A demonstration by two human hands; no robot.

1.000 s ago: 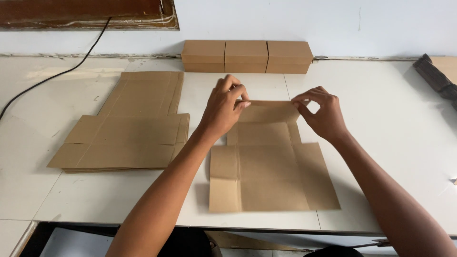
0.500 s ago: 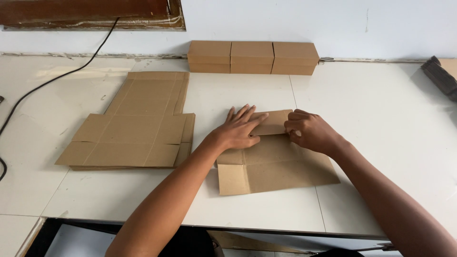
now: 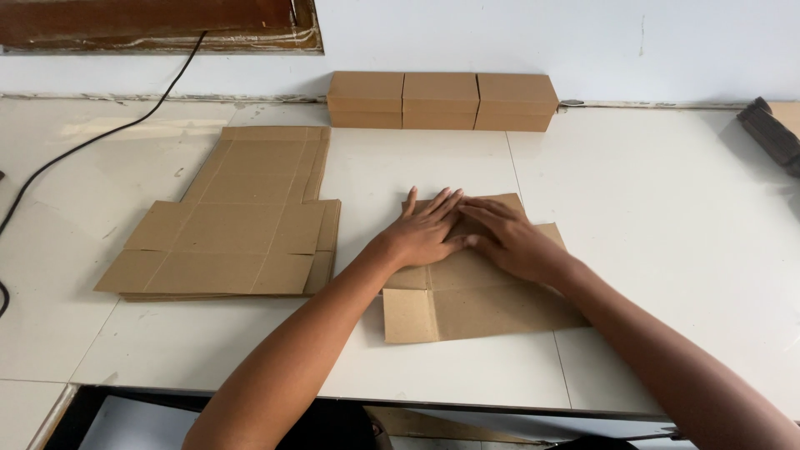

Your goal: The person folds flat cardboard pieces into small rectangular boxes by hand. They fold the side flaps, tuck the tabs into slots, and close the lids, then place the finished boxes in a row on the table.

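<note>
Head view: both hands' fingers point(image 3: 433, 212) flat, outspread on folded cardboard point(image 3: 475, 292), gripping nothing; flat cardboard stack point(image 3: 233, 225) left, boxes point(image 3: 442, 100) behind.

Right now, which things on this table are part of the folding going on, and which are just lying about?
In use:
- folded cardboard blank, pressed flat
- left hand and right hand, both palm-down on it

Lying about:
- stack of flat cardboard blanks, to the left
- three finished boxes by the wall
- black cable
- dark object at the right edge
</note>
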